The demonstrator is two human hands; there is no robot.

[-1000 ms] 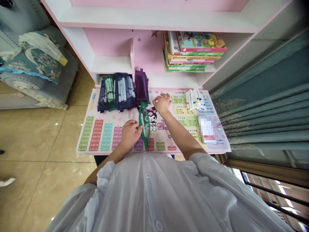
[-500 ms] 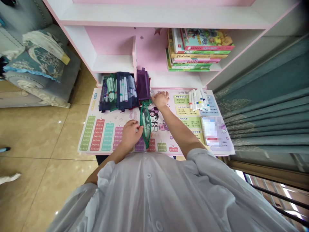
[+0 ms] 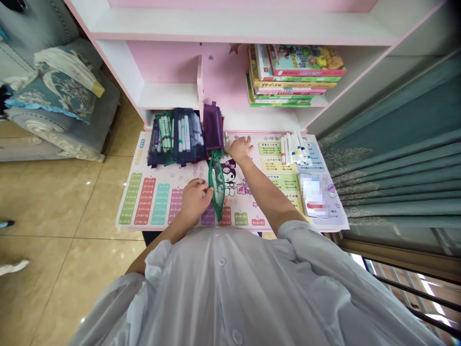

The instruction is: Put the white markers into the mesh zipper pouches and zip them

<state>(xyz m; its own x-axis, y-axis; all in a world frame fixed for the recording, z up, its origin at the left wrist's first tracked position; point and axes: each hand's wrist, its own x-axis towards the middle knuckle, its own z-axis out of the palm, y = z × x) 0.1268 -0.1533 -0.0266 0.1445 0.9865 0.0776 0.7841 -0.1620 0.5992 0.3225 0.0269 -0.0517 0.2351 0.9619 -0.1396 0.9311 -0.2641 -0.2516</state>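
One pink-and-white shelf [image 3: 248, 25], smooth and square-edged, stands beyond the green pouch [image 3: 221, 190]. Beneath the pouch spreads a flat printed mat [image 3: 238, 205]. Beyond it to the right, flat books [image 3: 298, 77] lie stacked; beyond to the left, a blue pouch [image 3: 185, 137] of see-through mesh shows round pens; straight beyond is a flatter purple pouch [image 3: 213, 129].

The left hand [image 3: 195, 202], curled, touches the green pouch's left edge; whether it pinches, I cannot tell. The right hand [image 3: 239, 149], half spread, sits beyond that pouch, fingertips beside a slim marker [image 3: 226, 139]; a grip cannot be made out. Probably the step is steadying the pouch while getting at the marker; next calls for a light pinch on its narrow barrel. The pouch, soft and leaf-shaped, gapes around a pale pen [image 3: 214, 182].
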